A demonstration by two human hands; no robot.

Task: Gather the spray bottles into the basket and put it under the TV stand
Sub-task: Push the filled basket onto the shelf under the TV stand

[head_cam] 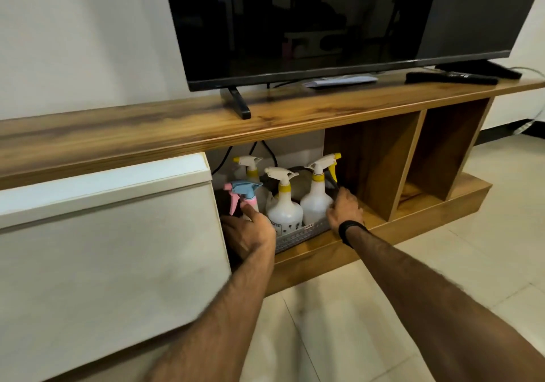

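Note:
A grey perforated basket (298, 238) stands on the lower shelf of the wooden TV stand (165, 133), inside the open compartment. It holds several spray bottles: three white ones with yellow collars (284, 209) (317, 201) (249, 164) and one with a pink and blue trigger head (243, 192). My left hand (250, 234) grips the basket's left end, thumb up against the pink and blue bottle. My right hand (345, 212) holds the basket's right end beside the rightmost bottle. The basket's rear and left parts are hidden by bottles and my hand.
A white drawer front (103, 234) closes off the left. Black cables (262, 148) hang behind the bottles. Two more open compartments (442, 151) lie to the right. A TV (324, 21), papers (339, 81) and remotes (451, 78) sit on top. Pale floor tiles (339, 322) lie below.

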